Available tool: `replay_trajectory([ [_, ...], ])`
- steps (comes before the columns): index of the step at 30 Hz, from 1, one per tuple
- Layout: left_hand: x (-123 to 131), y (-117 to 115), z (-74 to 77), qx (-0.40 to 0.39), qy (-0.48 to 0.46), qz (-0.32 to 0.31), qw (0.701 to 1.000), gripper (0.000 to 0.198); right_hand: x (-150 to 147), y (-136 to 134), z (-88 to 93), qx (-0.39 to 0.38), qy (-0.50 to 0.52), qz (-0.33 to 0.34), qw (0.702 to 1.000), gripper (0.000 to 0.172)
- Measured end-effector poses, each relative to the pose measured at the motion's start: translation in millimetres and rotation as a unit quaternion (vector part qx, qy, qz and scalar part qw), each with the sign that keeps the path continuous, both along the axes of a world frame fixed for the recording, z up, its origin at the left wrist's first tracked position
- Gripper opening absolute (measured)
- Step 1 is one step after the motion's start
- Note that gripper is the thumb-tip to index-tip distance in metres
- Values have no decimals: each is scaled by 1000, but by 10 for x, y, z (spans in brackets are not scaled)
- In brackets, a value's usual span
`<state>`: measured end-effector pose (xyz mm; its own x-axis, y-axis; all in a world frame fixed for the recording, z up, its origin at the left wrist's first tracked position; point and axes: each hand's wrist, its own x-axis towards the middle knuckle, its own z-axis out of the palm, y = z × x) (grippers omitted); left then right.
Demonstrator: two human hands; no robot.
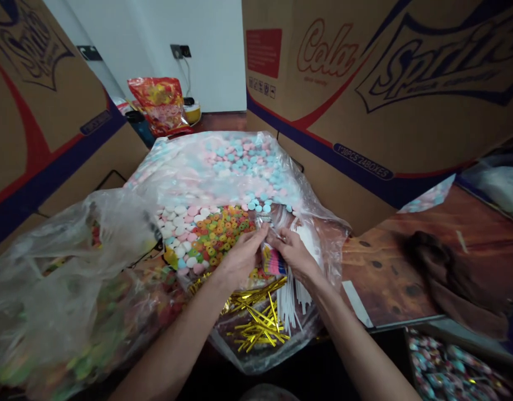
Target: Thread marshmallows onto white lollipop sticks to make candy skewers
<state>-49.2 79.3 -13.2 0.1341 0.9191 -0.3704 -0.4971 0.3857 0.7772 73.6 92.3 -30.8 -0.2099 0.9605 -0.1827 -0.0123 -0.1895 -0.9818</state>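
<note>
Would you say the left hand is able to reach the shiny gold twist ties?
Probably yes: the shiny gold twist ties lie just below the left hand, though it pinches a small striped packet.

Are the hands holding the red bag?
No, the red plastic bag stands back by the wall; the left hand and right hand pinch a small clear packet.

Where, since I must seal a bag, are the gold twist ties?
Head view, lower centre: gold twist ties lie below the left hand, beside the white sticks.
</note>
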Motion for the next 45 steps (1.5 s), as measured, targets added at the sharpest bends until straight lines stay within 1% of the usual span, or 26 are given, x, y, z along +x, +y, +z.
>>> replay_trajectory([
  [2,20,6,7,3,-7,56,998,39,-8,-56,17,12,-25,17,999,31],
  [4,46,11,5,8,-9,109,994,40,-7,-111,51,32,-63,21,997,23],
  [6,68,12,-11,8,-19,142,990,39,-3,-174,90,48,-109,-4,993,23],
  [7,76,12,-23,7,-24,154,988,39,-3,-208,108,58,-152,-25,986,24],
  [8,82,10,-37,3,-27,163,986,38,-5,-240,125,73,-207,-44,975,25],
  [10,91,5,-60,-4,-29,175,984,36,-12,-289,150,123,-323,-71,936,26],
  [11,95,1,-67,-9,-30,175,984,35,-14,-300,158,151,-363,-79,916,28],
  [12,100,-2,-70,-14,-30,173,984,34,-13,-301,162,167,-371,-88,909,29],
  [14,116,-10,-67,-24,-32,159,986,33,1,-269,158,159,-312,-122,929,25],
  [16,141,-20,-59,-38,-29,147,988,39,34,-203,138,117,-235,-158,952,17],
  [17,155,-26,-57,-45,-25,145,988,43,56,-163,124,96,-205,-168,960,17],
  [19,181,-35,-58,-50,-15,150,987,49,103,-86,92,61,-165,-170,970,25],
  [22,212,-27,-65,-38,7,151,988,49,165,-26,72,9,-100,-157,983,32],
  [25,251,15,-58,-1,28,160,987,49,192,-62,104,-32,-63,-101,992,36],
  [29,326,95,-41,30,47,189,980,54,182,-177,166,-59,-58,22,996,40],
  [32,345,137,-49,24,61,208,976,54,225,-243,200,-56,-71,93,992,43],
  [35,315,144,-71,5,63,193,979,45,353,-264,263,-17,-150,126,980,43],
  [36,303,141,-78,3,61,188,980,42,398,-260,291,11,-187,119,975,43],
  [37,294,137,-84,6,56,184,981,40,434,-250,317,42,-223,91,970,42],
  [39,294,133,-87,16,43,183,982,38,453,-217,342,98,-264,-1,960,36],
  [40,306,135,-83,17,36,180,983,38,430,-197,332,113,-260,-38,958,34],
  [41,325,142,-74,15,31,175,984,37,389,-176,306,118,-240,-57,962,33],
  [43,380,171,-41,11,20,164,986,35,279,-137,213,104,-170,-49,979,30],
  [45,443,223,10,30,15,153,988,33,205,-112,104,84,-111,-50,989,24],
])
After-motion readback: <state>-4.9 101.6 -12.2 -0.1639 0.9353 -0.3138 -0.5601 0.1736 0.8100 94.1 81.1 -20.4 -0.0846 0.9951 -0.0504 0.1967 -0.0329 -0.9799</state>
